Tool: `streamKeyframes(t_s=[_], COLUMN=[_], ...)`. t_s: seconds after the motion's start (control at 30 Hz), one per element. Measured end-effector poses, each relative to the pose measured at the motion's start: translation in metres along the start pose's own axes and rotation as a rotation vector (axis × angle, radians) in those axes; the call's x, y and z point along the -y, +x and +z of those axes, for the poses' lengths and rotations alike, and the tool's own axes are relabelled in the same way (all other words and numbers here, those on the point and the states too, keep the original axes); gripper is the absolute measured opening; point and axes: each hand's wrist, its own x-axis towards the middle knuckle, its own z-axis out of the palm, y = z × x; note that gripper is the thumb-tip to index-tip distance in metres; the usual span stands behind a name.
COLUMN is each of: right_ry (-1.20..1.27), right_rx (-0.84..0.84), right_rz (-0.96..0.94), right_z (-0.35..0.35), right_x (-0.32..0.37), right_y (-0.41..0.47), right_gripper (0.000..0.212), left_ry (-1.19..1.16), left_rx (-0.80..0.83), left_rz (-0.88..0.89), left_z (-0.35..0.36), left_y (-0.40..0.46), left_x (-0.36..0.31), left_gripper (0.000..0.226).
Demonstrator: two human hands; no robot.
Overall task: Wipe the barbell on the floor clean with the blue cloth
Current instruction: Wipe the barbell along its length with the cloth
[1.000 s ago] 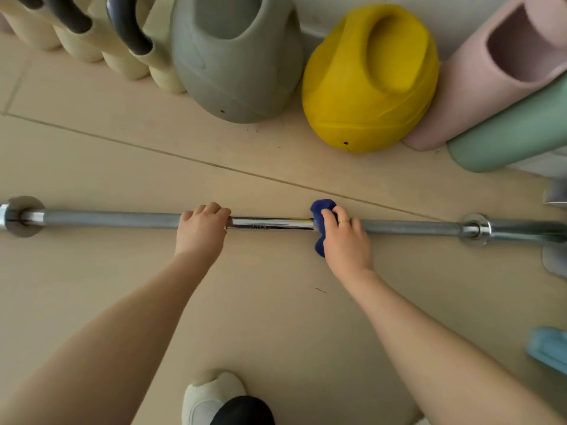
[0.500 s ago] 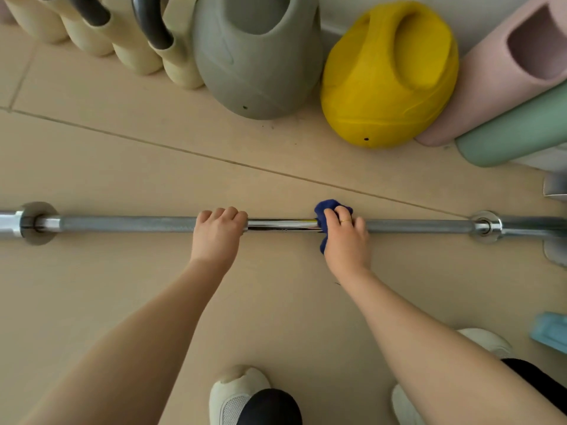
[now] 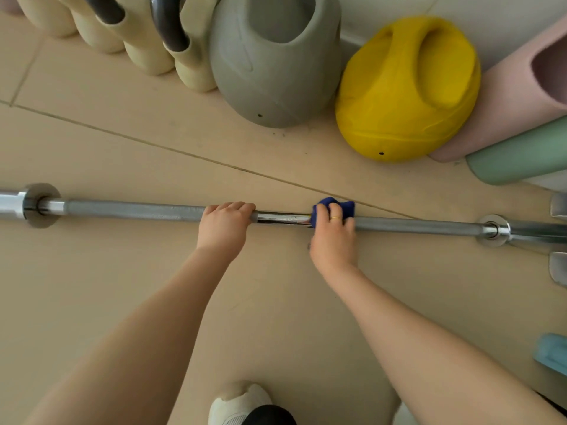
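A long steel barbell [image 3: 132,210] lies across the tan floor from the left edge to the right edge, with a collar near each end. My left hand [image 3: 223,229] grips the bar a little left of its middle, fingers curled over the top. Just to the right, my right hand [image 3: 333,237] holds the blue cloth [image 3: 346,207] wrapped round the bar. A short shiny stretch of bar shows between the two hands. Most of the cloth is hidden under my fingers.
Along the wall behind the bar stand cream kettlebells [image 3: 144,47], a grey kettlebell [image 3: 273,72], a yellow one [image 3: 405,93], a pink roll [image 3: 518,87] and a green roll [image 3: 521,154]. A light blue object [image 3: 552,352] lies at the right edge. My shoe [image 3: 239,404] is near the bottom.
My head has shifted, so the whole scene slides right in view. The cloth has bunched more above the bar and sticks out to the right of my right hand.
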Motion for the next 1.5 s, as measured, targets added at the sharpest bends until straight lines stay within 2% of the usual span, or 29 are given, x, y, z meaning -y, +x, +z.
streamKeyframes(t_s=[0.13,0.17,0.27,0.33,0.5,0.6,0.63,0.7,0.77,0.93,1.0,1.03,1.07,1.1,1.17,1.2,1.27,1.4,1.5], right_ry=[0.049,0.025,0.028,0.070,0.187,0.094,0.051,-0.005,0.032,0.280,0.223,0.169,0.130,0.117,0.141,0.152,0.182,0.211,0.273], right_rx=[0.041,0.035,0.018,0.024,0.142,0.117,0.091,0.029,0.004,0.170,0.136,0.050,-0.051,-0.119,-0.125,-0.103,-0.107,0.024,-0.005], right_rz=[-0.222,-0.218,-0.043,-0.030,-0.285,-0.373,-0.336,-0.132,-0.023,-0.311,-0.417,-0.454,-0.423,-0.311,-0.024,0.056,0.026,-0.248,-0.141], right_z=[-0.001,-0.004,-0.006,-0.005,0.002,0.001,0.000,-0.002,0.000,0.002,0.000,0.001,0.002,0.001,0.001,0.003,0.007,0.004,0.001], right_x=[0.016,0.009,0.002,0.021,0.074,0.055,0.042,0.024,0.033,0.069,0.045,0.026,0.005,-0.016,-0.045,-0.046,-0.030,-0.019,-0.053], right_y=[0.002,0.005,0.005,0.001,-0.007,0.001,0.004,0.005,0.000,-0.008,-0.001,0.000,0.001,0.000,-0.003,-0.007,-0.011,-0.005,0.006], right_gripper=[0.056,0.054,0.052,0.054,0.061,0.058,0.058,0.058,0.058,0.059,0.060,0.060,0.058,0.057,0.058,0.061,0.064,0.061,0.057], left_ry=[-0.020,-0.024,-0.048,-0.059,0.014,-0.015,-0.037,-0.077,-0.088,-0.090,-0.137,-0.165,-0.187,-0.198,-0.198,-0.190,-0.157,-0.098,-0.063], left_rx=[0.022,0.023,0.031,0.047,0.138,0.133,0.123,0.115,0.106,0.120,0.105,0.087,0.073,0.070,0.061,0.039,0.001,-0.010,-0.015], left_rz=[-0.057,-0.064,-0.064,-0.077,-0.135,-0.139,-0.138,-0.156,-0.164,-0.139,-0.145,-0.149,-0.155,-0.160,-0.152,-0.147,-0.158,-0.189,-0.226], left_z=[-0.001,-0.002,-0.004,-0.006,-0.010,-0.012,-0.012,-0.013,-0.012,-0.006,-0.004,-0.004,-0.004,-0.004,-0.003,-0.002,0.000,0.000,-0.005], left_y=[0.007,0.007,0.006,0.006,0.009,0.010,0.010,0.009,0.008,0.007,0.007,0.007,0.007,0.007,0.006,0.005,0.001,-0.001,0.001], left_x=[-0.003,-0.003,-0.002,-0.003,-0.010,-0.010,-0.010,-0.011,-0.013,-0.011,-0.009,-0.009,-0.009,-0.008,-0.009,-0.010,-0.012,-0.016,-0.020], left_gripper=[0.031,0.031,0.029,0.027,0.025,0.024,0.025,0.027,0.027,0.023,0.024,0.025,0.026,0.026,0.025,0.024,0.022,0.025,0.027])
